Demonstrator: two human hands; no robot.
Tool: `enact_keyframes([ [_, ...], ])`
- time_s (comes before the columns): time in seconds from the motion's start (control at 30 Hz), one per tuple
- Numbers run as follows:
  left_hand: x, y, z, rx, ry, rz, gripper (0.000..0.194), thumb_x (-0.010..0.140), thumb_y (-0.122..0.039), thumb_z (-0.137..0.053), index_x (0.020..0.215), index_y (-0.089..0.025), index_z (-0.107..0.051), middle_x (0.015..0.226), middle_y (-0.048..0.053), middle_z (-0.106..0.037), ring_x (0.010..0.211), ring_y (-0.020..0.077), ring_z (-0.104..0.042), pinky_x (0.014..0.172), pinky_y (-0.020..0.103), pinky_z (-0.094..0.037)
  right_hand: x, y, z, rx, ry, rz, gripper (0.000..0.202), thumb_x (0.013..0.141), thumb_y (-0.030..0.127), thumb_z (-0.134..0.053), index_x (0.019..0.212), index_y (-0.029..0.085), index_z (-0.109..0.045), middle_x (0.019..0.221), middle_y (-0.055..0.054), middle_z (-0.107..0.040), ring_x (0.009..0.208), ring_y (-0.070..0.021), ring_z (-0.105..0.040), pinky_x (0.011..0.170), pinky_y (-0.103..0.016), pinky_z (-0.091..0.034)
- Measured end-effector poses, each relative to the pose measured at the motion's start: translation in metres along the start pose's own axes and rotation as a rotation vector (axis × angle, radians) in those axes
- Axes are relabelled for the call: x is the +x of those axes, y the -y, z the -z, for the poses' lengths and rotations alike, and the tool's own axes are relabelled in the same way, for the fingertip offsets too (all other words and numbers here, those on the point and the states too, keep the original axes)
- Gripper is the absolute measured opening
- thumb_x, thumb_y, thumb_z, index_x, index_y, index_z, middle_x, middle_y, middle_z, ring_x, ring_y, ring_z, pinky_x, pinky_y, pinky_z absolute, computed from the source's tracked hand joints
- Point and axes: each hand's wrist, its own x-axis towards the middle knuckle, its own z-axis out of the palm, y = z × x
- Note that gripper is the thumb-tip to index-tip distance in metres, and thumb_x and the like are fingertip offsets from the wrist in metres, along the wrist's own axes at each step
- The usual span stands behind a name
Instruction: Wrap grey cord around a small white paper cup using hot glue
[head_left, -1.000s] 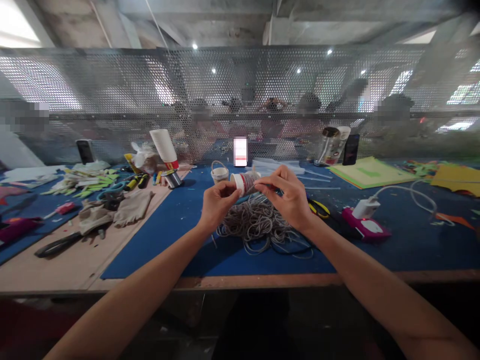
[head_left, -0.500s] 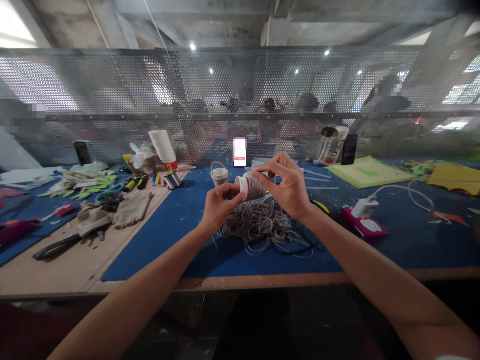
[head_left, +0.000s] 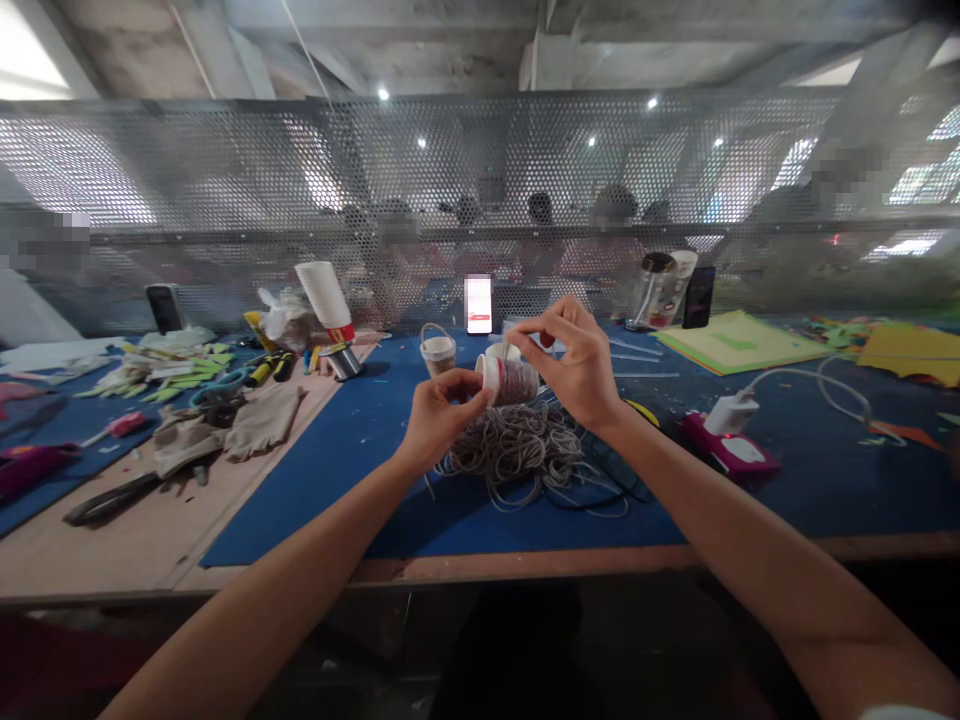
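Observation:
My left hand [head_left: 441, 412] is closed on the rim of a paper cup [head_left: 491, 376], which lies on its side in the air with its mouth to the left. Grey cord [head_left: 519, 383] is wound round the cup's body. Above it my right hand [head_left: 576, 358] pinches a strand of that cord, pulled up short from the cup. Directly below, a loose heap of grey cord [head_left: 525, 450] rests on the blue mat [head_left: 315, 490]. Behind my left hand stands a small cord-covered cup with a handle [head_left: 439, 352].
A lit phone [head_left: 478, 304] stands upright at the back. Stacked paper cups [head_left: 326, 295], gloves [head_left: 262, 420] and pliers-like black handles [head_left: 112, 500] are at left. On the right are a pink power strip [head_left: 731, 447] with a charger and coloured sheets [head_left: 742, 345]. A perforated screen [head_left: 480, 160] spans the back.
My right hand has risen slightly and turned, and the strand at its fingertips now shows above the cup. More of the wound cord is visible. My left hand keeps its hold.

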Motion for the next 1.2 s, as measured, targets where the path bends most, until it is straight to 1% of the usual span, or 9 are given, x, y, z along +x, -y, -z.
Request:
enact_keyframes([
  [0.23,-0.001,-0.002,-0.001,0.028,-0.005,-0.008,0.016,0.075,-0.028,-0.076,0.083,-0.014,-0.071,0.074,0.002,-0.069,0.063,0.0103,-0.057,0.060,0.023,-0.045,0.002,-0.003,0.000,-0.042,-0.003,-0.012,0.007,0.091,0.030,-0.066,0.088,0.026,-0.071,0.080,0.001,-0.050,0.076,-0.0149,-0.051,0.082,-0.036,-0.040],
  [0.43,-0.002,-0.003,-0.001,0.063,0.004,-0.032,0.014,0.077,-0.027,-0.074,0.083,-0.015,-0.071,0.075,0.002,-0.069,0.064,0.0107,-0.058,0.062,0.024,-0.046,0.002,-0.007,0.000,-0.062,-0.009,-0.032,0.007,0.091,0.029,-0.066,0.088,0.026,-0.071,0.080,0.000,-0.050,0.077,-0.0156,-0.051,0.082,-0.036,-0.040],
  [0.67,-0.002,-0.004,-0.001,0.073,0.015,-0.022,0.013,0.077,-0.026,-0.073,0.082,-0.015,-0.071,0.074,0.002,-0.068,0.063,0.0109,-0.057,0.061,0.024,-0.045,0.001,-0.008,0.000,-0.074,-0.011,-0.044,0.008,0.091,0.029,-0.065,0.087,0.025,-0.071,0.080,0.001,-0.050,0.076,-0.0153,-0.052,0.082,-0.036,-0.039],
  [1.2,-0.003,-0.007,-0.001,0.078,0.044,-0.039,0.011,0.076,-0.025,-0.072,0.081,-0.015,-0.071,0.074,0.002,-0.068,0.064,0.0112,-0.057,0.061,0.025,-0.046,-0.001,-0.022,-0.002,-0.077,-0.018,-0.068,0.007,0.090,0.029,-0.066,0.085,0.025,-0.070,0.079,0.001,-0.046,0.076,-0.0150,-0.051,0.080,-0.035,-0.039],
])
